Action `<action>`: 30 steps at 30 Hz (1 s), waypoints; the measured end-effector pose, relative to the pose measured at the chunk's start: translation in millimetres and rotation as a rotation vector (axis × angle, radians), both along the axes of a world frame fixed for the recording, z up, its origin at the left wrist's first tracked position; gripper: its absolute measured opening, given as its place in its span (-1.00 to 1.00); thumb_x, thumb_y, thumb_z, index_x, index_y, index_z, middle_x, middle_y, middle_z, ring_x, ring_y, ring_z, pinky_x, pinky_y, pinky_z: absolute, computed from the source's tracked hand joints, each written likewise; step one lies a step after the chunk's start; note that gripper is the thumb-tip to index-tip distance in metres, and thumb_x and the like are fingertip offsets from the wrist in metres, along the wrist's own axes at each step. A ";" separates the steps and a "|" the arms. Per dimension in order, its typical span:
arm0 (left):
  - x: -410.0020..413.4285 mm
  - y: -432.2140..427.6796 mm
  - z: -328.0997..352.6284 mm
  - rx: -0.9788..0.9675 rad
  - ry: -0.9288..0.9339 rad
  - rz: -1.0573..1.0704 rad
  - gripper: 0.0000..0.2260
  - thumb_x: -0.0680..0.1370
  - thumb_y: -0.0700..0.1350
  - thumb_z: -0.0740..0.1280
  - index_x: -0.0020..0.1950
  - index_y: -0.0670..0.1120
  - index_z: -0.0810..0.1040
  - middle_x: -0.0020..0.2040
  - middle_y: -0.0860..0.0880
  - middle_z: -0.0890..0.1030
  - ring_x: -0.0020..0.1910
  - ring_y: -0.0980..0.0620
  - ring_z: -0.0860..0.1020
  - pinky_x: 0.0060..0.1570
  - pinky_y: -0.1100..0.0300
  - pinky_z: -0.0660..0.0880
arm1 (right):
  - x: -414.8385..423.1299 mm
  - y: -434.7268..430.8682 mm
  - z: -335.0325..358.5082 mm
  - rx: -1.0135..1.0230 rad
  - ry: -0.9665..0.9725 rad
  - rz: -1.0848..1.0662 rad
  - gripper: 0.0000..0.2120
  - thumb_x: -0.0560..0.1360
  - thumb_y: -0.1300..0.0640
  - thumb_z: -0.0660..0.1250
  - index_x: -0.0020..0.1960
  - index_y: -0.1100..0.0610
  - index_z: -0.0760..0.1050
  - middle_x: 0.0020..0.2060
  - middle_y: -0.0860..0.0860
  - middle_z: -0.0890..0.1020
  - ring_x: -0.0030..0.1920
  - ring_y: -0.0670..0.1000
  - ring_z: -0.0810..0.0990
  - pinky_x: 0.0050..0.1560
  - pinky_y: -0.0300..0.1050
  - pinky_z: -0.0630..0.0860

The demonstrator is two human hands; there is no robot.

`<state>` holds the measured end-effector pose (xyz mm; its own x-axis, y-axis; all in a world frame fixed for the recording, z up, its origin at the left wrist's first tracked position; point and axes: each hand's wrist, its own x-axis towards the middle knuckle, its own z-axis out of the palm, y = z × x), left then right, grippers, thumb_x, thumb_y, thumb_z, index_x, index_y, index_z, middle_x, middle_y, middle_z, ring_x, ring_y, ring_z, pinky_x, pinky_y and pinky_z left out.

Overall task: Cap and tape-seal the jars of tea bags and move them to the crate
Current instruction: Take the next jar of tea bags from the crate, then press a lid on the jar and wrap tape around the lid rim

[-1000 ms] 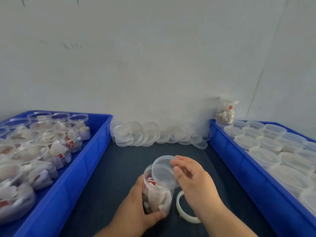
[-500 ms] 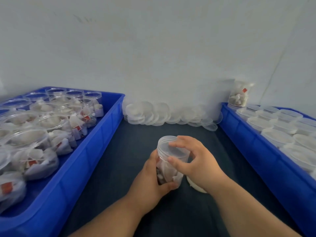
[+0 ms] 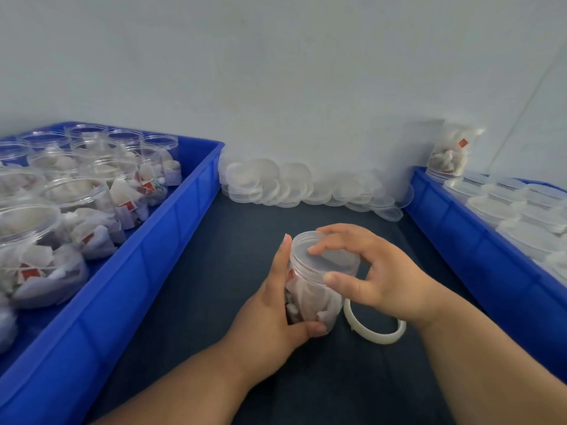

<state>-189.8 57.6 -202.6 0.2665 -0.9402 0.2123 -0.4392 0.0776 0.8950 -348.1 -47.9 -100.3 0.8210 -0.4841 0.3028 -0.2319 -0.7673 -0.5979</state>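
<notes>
Bright, flat, diffuse light; faint soft shadows on dark mat point(image 3: 214, 302); mild softness throughout; wide-angle bowing at edges stretches left crate point(image 3: 153, 271); slight sheen on open jars point(image 3: 76, 191).

jar point(image 3: 313, 292) and lid point(image 3: 329, 259) are looking clear, white tea bags point(image 3: 319, 305) showing through. left crate point(image 3: 171, 240) and right crate point(image 3: 460, 237) either side of the jar are looking bright blue, mat point(image 3: 233, 271) under it is reading dark navy, tape roll point(image 3: 372, 336) beside it off-white.

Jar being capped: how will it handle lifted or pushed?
Probably light: the clear plastic jar holds only tea bags. Smooth walls look slippery. Taller than wide, so a push near the lid may tip it.
</notes>
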 end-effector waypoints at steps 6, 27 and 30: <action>1.3 -0.4 -1.3 0.005 0.009 -0.010 0.16 0.39 -0.02 0.63 0.32 0.69 -0.31 0.39 0.47 0.37 0.29 0.50 0.41 0.25 0.37 0.41 | 13.4 14.3 -3.5 -0.122 0.042 -0.131 -0.64 0.28 -0.40 0.31 0.07 -0.50 0.43 0.17 -0.54 0.36 0.26 -0.48 0.22 0.18 -0.48 0.18; 0.6 0.5 0.6 -0.017 0.013 -0.021 0.17 0.41 -0.08 0.62 0.31 0.70 -0.31 0.37 0.32 0.46 0.24 0.38 0.52 0.16 0.37 0.43 | 0.6 17.4 -2.7 0.052 -0.027 -0.158 -0.06 0.19 -0.42 0.46 0.44 -0.45 0.04 0.39 -0.43 0.20 0.41 -0.40 0.15 0.26 -0.43 0.24; 0.0 0.0 0.9 -0.021 0.009 -0.006 0.17 0.40 -0.07 0.62 0.32 0.70 -0.29 0.34 0.23 0.50 0.20 0.28 0.57 0.20 0.22 0.51 | 3.1 17.5 -2.6 -0.093 0.058 -0.228 -0.31 0.20 -0.44 0.42 0.29 -0.40 0.35 0.25 -0.41 0.34 0.31 -0.34 0.28 0.16 -0.44 0.31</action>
<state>-189.8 57.6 -201.7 0.2633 -0.9371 0.2293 -0.4304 0.0986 0.8972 -345.1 -30.4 -102.9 0.7109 -0.6311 0.3104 -0.4371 -0.7422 -0.5079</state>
